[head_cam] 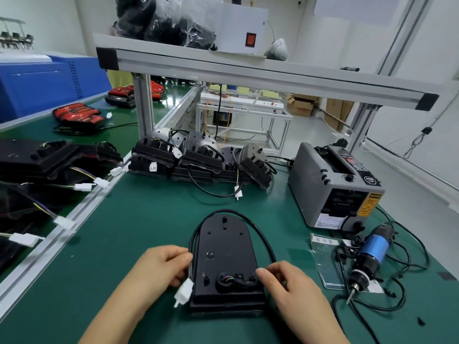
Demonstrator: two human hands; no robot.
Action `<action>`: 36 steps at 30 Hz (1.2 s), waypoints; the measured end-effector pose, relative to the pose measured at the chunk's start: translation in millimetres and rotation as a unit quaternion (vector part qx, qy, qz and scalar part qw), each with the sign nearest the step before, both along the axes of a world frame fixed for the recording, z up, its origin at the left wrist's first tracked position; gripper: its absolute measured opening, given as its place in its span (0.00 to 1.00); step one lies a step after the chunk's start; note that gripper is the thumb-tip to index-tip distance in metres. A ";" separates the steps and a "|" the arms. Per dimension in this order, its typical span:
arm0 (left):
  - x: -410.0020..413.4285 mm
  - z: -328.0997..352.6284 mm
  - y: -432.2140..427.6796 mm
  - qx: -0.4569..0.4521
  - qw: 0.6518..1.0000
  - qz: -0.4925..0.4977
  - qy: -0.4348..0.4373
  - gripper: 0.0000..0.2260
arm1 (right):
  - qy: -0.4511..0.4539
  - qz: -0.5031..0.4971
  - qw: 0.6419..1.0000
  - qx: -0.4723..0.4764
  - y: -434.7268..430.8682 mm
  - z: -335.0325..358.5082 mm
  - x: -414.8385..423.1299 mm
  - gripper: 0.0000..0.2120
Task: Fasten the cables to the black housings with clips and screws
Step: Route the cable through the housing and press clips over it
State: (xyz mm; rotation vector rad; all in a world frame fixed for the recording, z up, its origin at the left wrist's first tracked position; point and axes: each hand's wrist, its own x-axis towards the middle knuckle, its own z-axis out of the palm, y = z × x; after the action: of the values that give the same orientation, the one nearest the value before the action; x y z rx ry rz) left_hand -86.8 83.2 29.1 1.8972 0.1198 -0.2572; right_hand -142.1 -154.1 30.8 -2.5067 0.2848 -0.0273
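Note:
A black housing lies flat on the green mat in front of me, rounded end pointing away. Its black cable loops from the lower right corner, around the top, and down the left side. My left hand pinches the cable's wire end at the housing's left edge, just above the white connector. My right hand grips the cable at the housing's lower right, beside the round socket.
An electric screwdriver with a blue body lies to the right among tangled cords. A grey tape dispenser stands behind it. Several black housings with cables are piled at the back, more on the left. An aluminium shelf frame spans overhead.

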 end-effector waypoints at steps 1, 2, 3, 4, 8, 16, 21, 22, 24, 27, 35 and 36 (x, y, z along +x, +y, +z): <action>-4.4 -0.8 -1.4 0.098 0.994 -0.028 -0.027 0.13 | 0.001 0.002 1.000 0.000 1.0 0.2 0.1 0.19; -9.7 -2.1 -2.9 0.178 0.982 -0.051 -0.049 0.16 | 0.002 0.004 1.000 -0.001 1.9 0.5 0.1 0.20; -15.7 -2.4 -5.2 0.224 0.970 -0.063 -0.067 0.19 | 0.004 0.006 1.000 -0.003 2.8 0.8 0.0 0.20; -21.0 -2.4 -8.0 0.246 0.964 -0.069 -0.076 0.20 | 0.006 0.008 1.000 -0.004 3.8 0.9 0.0 0.21; -30.3 -0.2 -18.3 0.259 0.960 -0.091 -0.059 0.18 | 0.025 0.023 0.999 0.010 9.7 0.9 0.2 0.25; -36.4 -6.9 -28.1 0.058 0.994 -0.092 -0.004 0.24 | 0.040 0.008 0.995 0.090 12.8 5.5 2.6 0.15; -47.1 -2.2 -46.2 -0.138 0.987 -0.068 0.034 0.20 | 0.021 -0.016 0.990 0.139 5.4 12.7 9.2 0.17; -48.1 -4.4 -49.8 -0.135 0.989 -0.060 0.030 0.22 | 0.014 -0.017 0.989 0.144 5.2 15.5 10.5 0.16; -49.3 -5.6 -55.0 -0.128 0.991 -0.030 0.036 0.25 | 0.002 -0.014 0.990 0.144 3.3 19.2 11.5 0.15; -47.0 -3.6 -52.9 -0.112 0.991 -0.027 0.061 0.28 | 0.004 0.015 0.988 0.155 -0.4 20.0 10.4 0.15; -56.1 -9.3 -64.2 -0.218 0.976 0.021 0.019 0.29 | -0.130 0.010 0.979 0.155 19.3 20.3 3.3 0.10; -55.6 -11.0 -66.4 -0.231 0.972 0.047 0.013 0.29 | -0.145 0.013 0.975 0.166 20.1 20.8 2.2 0.09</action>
State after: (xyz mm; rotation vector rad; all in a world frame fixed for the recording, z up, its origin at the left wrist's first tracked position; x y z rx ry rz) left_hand -142.5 16.7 18.1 1.4220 0.1518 -0.2230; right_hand -139.9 -134.0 51.6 -2.1386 0.1220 -0.3083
